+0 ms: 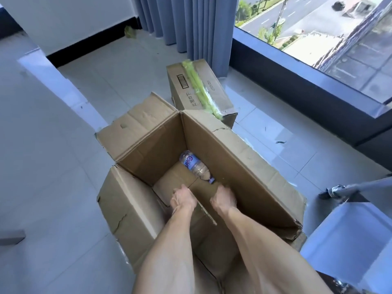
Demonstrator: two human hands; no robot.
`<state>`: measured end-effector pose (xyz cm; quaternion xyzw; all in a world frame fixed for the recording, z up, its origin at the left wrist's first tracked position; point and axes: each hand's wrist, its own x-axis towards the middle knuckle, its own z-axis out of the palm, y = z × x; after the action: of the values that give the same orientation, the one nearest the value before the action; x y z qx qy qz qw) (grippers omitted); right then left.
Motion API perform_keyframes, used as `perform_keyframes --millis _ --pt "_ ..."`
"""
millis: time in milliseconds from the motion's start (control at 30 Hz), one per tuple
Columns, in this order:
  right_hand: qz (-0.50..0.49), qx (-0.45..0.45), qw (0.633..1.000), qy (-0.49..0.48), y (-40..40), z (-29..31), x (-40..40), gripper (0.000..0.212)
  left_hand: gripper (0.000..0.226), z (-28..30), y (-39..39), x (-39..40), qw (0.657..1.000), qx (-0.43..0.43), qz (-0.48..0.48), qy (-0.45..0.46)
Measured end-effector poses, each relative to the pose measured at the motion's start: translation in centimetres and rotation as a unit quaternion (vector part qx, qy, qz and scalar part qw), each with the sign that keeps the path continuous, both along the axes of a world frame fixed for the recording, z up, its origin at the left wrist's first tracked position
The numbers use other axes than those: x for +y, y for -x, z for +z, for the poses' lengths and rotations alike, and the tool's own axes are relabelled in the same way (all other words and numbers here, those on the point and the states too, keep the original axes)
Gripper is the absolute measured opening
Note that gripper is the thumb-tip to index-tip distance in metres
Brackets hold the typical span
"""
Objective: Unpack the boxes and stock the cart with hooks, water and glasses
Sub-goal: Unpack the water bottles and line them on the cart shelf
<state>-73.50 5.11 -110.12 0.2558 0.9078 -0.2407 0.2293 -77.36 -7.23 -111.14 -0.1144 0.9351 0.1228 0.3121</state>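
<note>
Both bare forearms reach down from the bottom of the frame into the large open cardboard box (212, 132) that fills the middle of the picture, its four flaps folded outward and its inner walls creased and torn at the rims. Beyond it, toward upper centre, a smaller closed carton (199, 90) sits on the pale tiled floor (70, 187), sealed along its top with a strip of green tape (200, 90); its near corner stands just behind the big box's far flap. Grey-blue curtains (180, 20) hang at top centre, and a wide window (318, 32) looks onto a street at upper right. At the right edge, low down, a grey bar and a blue-white panel show, too cropped to name. Inside the big box, the left hand (182, 198) and the right hand (223, 198) rest side by side on the cardboard bottom, knuckles up and fingers bent downward; whether they grip anything I cannot tell. A single water bottle (196, 166) lies on its side on the box floor against the far wall, blue cap pointing toward the hands. It lies just beyond the fingertips, apart from both hands, its cap nearest the right one.
</note>
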Motion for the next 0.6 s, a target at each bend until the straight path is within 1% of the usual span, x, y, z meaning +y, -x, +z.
perform_keyframes --millis 100,133,200,233,300,333,400,433,467,533,600 --pt "0.020 0.015 1.000 -0.010 2.4 -1.6 -0.4 0.041 0.042 -2.1 1.6 -0.5 1.000 0.000 -0.002 0.010" --pt "0.024 0.019 1.000 -0.009 3.1 -2.2 -0.5 0.041 0.044 -2.9 2.3 -0.6 1.000 -0.002 -0.009 0.015" --pt "0.020 0.030 0.999 -0.005 4.8 -3.3 -0.9 0.043 0.056 -4.5 4.2 -0.7 0.999 -0.002 -0.031 0.025" --pt "0.025 0.043 0.999 -0.002 6.0 -4.0 -1.2 0.046 0.061 -5.2 5.4 -0.6 0.999 -0.008 -0.038 0.028" --pt "0.052 0.065 0.996 0.012 8.6 -5.5 -1.8 0.055 0.064 -6.8 8.0 -0.1 0.998 -0.034 -0.031 0.047" --pt "0.064 0.063 0.996 0.019 9.9 -6.3 -2.1 0.060 0.064 -7.9 8.7 -0.1 0.996 -0.048 -0.028 0.064" --pt "0.067 0.038 0.997 0.018 11.7 -8.5 -2.7 0.064 0.074 -10.9 8.4 -0.2 0.994 -0.075 -0.034 0.072" --pt "0.061 0.024 0.998 0.001 12.2 -9.7 -2.9 0.061 0.077 -12.7 7.7 -0.2 0.993 -0.079 -0.041 0.072" --pt "0.056 0.018 0.998 -0.027 12.3 -10.9 -3.3 0.056 0.074 -14.2 6.9 -0.2 0.994 -0.069 -0.047 0.071" --pt "0.055 0.033 0.994 -0.092 11.9 -12.9 -4.0 0.051 0.065 -16.7 6.1 -0.1 0.996 -0.025 -0.049 0.072" --pt "0.075 0.043 0.988 -0.127 11.0 -13.4 -4.5 0.051 0.066 -17.2 5.7 -0.1 0.997 -0.035 -0.047 0.048"
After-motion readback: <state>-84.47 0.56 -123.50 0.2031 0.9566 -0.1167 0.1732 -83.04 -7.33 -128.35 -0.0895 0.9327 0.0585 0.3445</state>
